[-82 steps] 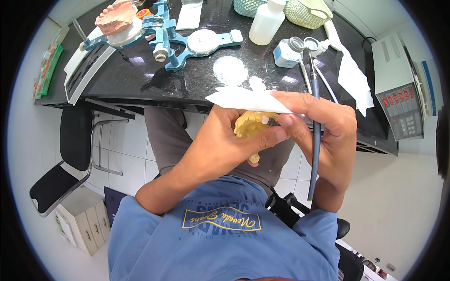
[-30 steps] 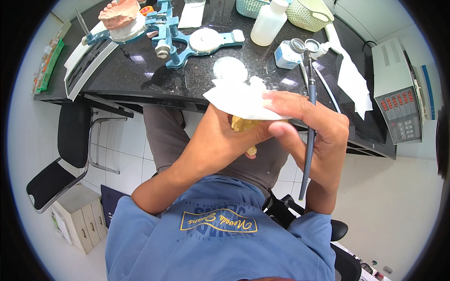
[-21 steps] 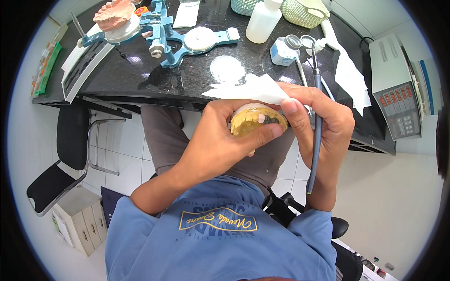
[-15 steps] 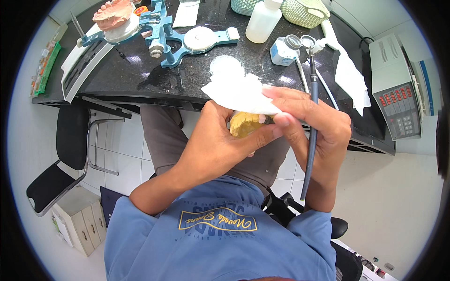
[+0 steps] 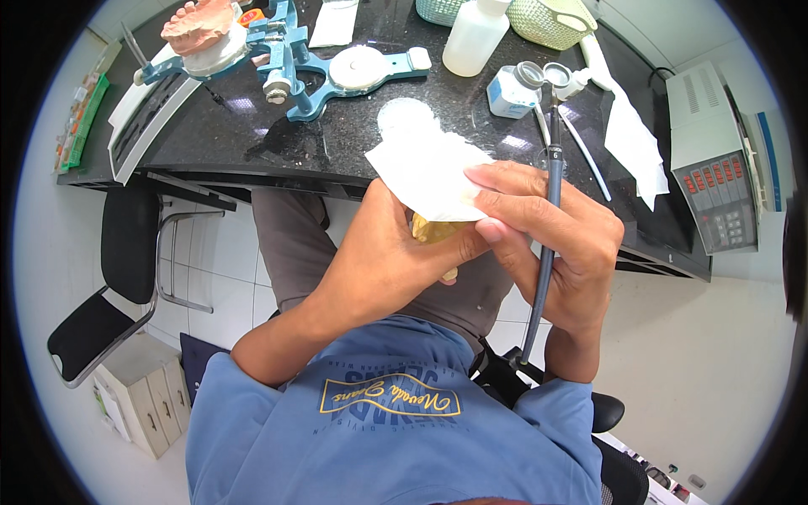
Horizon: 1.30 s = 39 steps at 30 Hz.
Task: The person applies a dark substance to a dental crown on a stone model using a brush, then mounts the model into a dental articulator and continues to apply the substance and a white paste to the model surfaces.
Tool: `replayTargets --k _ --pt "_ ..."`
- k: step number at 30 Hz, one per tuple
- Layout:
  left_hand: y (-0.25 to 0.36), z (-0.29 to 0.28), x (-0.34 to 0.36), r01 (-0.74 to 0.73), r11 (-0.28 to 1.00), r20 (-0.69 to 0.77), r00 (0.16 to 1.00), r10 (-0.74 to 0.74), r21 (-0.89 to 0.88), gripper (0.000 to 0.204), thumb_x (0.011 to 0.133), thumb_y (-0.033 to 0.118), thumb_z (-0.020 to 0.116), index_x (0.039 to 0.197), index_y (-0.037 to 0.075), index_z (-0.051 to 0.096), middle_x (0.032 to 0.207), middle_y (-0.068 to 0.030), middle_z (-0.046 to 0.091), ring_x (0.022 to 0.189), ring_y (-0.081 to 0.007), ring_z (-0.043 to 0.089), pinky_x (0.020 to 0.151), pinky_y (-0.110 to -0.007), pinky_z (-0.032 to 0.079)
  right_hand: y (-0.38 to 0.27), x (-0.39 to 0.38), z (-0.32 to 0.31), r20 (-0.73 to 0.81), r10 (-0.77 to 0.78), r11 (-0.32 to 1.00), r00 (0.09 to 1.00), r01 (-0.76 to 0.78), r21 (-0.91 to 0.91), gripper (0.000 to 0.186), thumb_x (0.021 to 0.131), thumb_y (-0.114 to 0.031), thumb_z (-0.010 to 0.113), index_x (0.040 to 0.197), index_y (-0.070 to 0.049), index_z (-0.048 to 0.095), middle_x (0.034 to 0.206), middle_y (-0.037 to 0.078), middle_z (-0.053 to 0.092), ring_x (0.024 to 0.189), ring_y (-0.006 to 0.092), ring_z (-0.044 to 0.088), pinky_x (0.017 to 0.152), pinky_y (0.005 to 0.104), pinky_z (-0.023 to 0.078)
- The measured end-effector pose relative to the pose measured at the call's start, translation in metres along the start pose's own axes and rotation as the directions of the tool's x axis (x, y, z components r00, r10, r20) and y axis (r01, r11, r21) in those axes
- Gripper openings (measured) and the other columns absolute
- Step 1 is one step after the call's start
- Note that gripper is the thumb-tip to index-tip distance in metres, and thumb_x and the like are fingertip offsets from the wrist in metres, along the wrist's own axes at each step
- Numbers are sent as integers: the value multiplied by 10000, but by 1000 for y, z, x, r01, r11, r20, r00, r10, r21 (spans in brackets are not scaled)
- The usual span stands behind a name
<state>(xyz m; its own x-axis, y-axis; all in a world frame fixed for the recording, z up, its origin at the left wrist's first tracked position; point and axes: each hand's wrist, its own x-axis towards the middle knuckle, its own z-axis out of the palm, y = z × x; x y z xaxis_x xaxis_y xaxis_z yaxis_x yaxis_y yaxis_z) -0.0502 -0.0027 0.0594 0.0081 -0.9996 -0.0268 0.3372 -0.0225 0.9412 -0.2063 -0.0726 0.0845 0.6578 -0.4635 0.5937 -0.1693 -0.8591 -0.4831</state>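
Note:
My left hand is closed round a yellow dental cast, mostly hidden by the fingers and a white tissue. Thumb and fingers of my right hand pinch the white tissue, which lies over the top of the cast. A slim dark brush is also lodged in my right hand, its handle pointing down toward my lap and its upper end over the table. Both hands are close together in front of the table edge, above my knees.
On the dark speckled table stand a blue articulator with a pink-toothed cast, a translucent bottle, a small jar, a woven basket and a crumpled tissue. A control unit stands at right, a black chair at left.
The tissue has come down over the cast, covering more of it. My right hand has shifted slightly left, and the brush handle has swung a little left with it.

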Motion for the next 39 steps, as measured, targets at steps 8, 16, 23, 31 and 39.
replayTargets --k 8,16,23,31,39 --pt "-7 -1 8 89 995 20 996 -90 49 360 836 222 710 1082 -6 577 900 -64 635 735 -96 614 526 -217 516 -1 0 5 -190 254 967 948 -246 67 122 807 -108 704 869 -3 695 819 129 693 734 181 668 640 275 515" --pt "-6 4 14 187 981 85 979 -183 -48 390 838 233 689 1135 13 563 1002 -108 657 853 -120 630 561 -235 543 73 -8 -75 -781 331 911 530 -394 119 210 873 -149 646 972 29 700 856 72 688 789 113 616 782 238 475" --pt "-10 1 12 189 980 98 978 -183 -63 510 829 246 695 1232 10 490 1124 -143 617 903 -140 628 611 -252 542 149 -60 -121 -708 435 687 556 -713 -138 278 870 -228 666 1016 7 693 915 92 685 814 136 617 807 272 476" --pt "-21 6 16 95 832 117 992 -36 -547 665 976 500 240 1400 -5 320 1330 -185 480 1099 -321 579 871 -399 508 50 -57 -51 -717 356 872 600 -489 25 276 843 -265 710 895 -1 649 841 91 676 587 86 565 495 187 431" --pt "-34 22 23 -300 745 -142 952 270 -595 647 952 138 486 1462 5 110 1392 -187 377 1255 -278 449 1043 -436 378 5 -16 27 -390 3 998 921 -30 -63 512 647 -204 832 1064 -15 604 1100 172 637 1014 354 617 848 414 519"
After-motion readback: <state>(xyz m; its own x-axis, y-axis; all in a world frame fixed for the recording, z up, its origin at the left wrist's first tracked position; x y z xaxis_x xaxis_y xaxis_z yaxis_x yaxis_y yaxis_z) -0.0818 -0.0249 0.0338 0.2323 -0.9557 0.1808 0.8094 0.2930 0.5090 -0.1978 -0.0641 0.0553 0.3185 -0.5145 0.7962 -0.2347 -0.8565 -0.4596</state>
